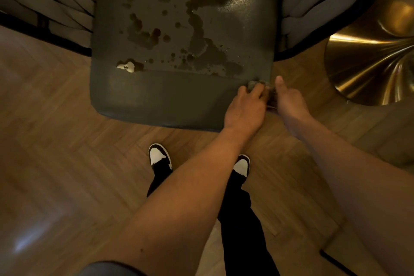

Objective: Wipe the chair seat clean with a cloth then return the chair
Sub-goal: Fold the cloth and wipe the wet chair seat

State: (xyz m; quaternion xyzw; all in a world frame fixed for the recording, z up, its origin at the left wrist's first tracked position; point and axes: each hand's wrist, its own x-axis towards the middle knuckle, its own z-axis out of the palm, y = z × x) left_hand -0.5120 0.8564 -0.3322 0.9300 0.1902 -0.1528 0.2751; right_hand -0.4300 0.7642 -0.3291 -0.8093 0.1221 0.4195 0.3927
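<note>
The chair seat (179, 51) is dark and fills the upper middle of the view. It carries a large wet brown spill (197, 29) with many small drops around it, and a pale spot (126, 66) near its front left part. The two hands meet at the front right corner of the seat. The left hand (245, 110) lies over the corner with its fingers curled around a small crumpled cloth (257, 84), which sits just at the seat edge. The right hand (290, 105) is beside it, off the seat, thumb up; its fingers go under the cloth side and seem to pinch it, but this part is dark and I cannot tell for sure. Below the chair there is a wooden floor (67, 141) and two black and white shoes (160, 155). A shiny gold base (369, 63) stands at the right, near the chair.
</note>
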